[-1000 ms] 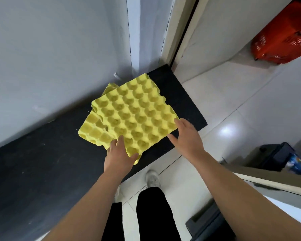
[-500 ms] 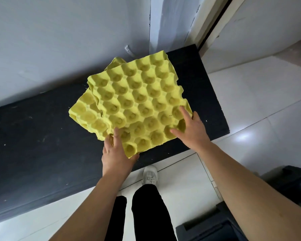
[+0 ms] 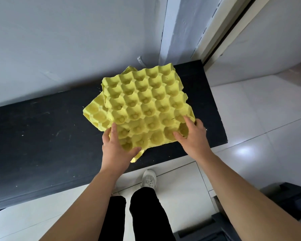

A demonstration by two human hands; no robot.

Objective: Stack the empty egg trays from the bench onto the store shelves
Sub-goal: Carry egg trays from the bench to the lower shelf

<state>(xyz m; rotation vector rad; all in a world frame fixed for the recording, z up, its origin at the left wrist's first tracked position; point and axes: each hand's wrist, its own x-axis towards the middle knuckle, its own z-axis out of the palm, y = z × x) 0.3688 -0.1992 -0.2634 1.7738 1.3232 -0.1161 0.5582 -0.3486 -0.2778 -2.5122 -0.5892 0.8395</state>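
Note:
A yellow egg tray [image 3: 144, 103] lies askew on top of a second yellow egg tray [image 3: 95, 113], both on the black bench [image 3: 42, 133]. My left hand [image 3: 117, 150] grips the top tray's near left corner, thumb under the edge and fingers on top. At the tray's near right corner, my right hand [image 3: 191, 134] holds on with fingers spread over the cups. The lower tray shows only at the left, at the back and as a tip by my left thumb.
The bench runs along a grey wall [image 3: 68, 40] and ends at the right by a door frame [image 3: 221, 32]. White tiled floor [image 3: 259, 110] lies to the right and below. A dark box [image 3: 288, 202] sits at the lower right. My legs and a white shoe [image 3: 149, 180] stand below the bench.
Both hands have closed further onto the top tray's near corners, and the tray has turned a little to sit squarer over the lower one. The view has shifted closer and leftward.

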